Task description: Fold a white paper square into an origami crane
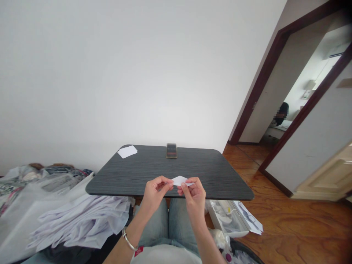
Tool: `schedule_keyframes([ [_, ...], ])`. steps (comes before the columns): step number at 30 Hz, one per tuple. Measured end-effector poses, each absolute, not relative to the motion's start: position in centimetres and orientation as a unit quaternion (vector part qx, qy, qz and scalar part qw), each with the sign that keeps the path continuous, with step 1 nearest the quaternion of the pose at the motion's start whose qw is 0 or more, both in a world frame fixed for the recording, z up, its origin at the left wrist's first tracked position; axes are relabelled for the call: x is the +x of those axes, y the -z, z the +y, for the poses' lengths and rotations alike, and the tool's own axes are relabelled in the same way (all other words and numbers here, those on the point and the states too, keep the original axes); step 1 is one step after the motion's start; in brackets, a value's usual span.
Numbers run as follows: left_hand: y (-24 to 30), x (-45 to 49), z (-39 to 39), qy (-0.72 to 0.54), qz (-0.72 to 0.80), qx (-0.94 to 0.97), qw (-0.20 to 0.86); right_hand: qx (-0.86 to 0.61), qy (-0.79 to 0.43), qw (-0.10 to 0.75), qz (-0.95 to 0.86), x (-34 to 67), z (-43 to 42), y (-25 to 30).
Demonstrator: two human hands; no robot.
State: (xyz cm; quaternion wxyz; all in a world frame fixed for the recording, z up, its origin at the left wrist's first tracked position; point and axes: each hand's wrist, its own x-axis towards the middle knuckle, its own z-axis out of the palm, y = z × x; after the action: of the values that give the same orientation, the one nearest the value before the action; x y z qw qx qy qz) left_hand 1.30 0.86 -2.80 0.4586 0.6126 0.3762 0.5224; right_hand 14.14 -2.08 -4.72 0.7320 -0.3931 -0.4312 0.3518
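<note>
A small folded piece of white paper (180, 180) is held between both my hands above the near edge of a dark grey table (137, 172). My left hand (156, 189) pinches its left end with fingers closed. My right hand (194, 190) pinches its right end, fingers closed too. A silver bracelet (128, 238) circles my left wrist. My knees in blue jeans show below the hands.
A white paper sheet (127, 151) lies at the table's far left corner. A phone (171, 150) stands at the far edge. White bags and clothes (68, 216) pile at left. An open white box (233, 217) lies on the wooden floor at right. A person sits beyond the doorway (280, 114).
</note>
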Motion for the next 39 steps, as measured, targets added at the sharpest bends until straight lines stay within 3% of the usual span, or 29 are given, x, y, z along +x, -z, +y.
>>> schedule_keyframes([
  [4,2.76,1.18,1.07,-0.534,0.371,0.633,0.420,-0.392,-0.355,0.732,-0.430,14.16,-2.04,4.77],
  [11,2.30,1.23,0.83,-0.512,0.389,0.589,0.490,-0.404,-0.349,0.729,-0.429,14.09,-2.11,4.76],
  [39,2.22,1.55,0.86,-0.485,0.341,0.617,0.517,-0.403,-0.350,0.723,-0.438,13.95,-1.84,5.32],
])
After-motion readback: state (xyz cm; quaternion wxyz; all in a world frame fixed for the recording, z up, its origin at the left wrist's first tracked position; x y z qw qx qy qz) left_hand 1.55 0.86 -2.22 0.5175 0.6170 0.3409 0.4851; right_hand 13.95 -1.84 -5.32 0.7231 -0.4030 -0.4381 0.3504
